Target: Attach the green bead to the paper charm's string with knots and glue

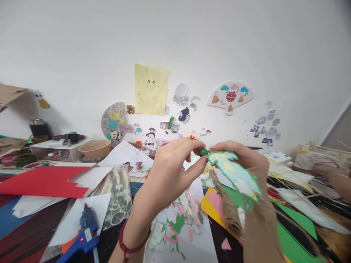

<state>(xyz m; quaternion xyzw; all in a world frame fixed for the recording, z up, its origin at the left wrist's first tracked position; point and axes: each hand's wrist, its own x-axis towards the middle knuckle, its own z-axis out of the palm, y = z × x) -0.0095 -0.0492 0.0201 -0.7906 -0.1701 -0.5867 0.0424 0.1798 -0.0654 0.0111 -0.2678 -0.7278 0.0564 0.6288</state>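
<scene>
Seen from the head camera, the left hand [167, 182] pinches a small green bead [203, 152] between thumb and fingertips, just beside a green-edged paper cutout [235, 175], which the right hand [246, 164] pinches at its upper end. A bundle of twine [230, 215] lies below. The tabletop [109, 243] is crowded with paper scraps, red card [41, 182] and a blue glue gun [87, 230] – another person's hand [326, 170] sits far right – and paper cutouts dot the white wall [175, 36].

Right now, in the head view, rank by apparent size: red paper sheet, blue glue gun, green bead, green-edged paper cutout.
1. Red paper sheet
2. Green-edged paper cutout and blue glue gun, too close to rank
3. Green bead
</scene>
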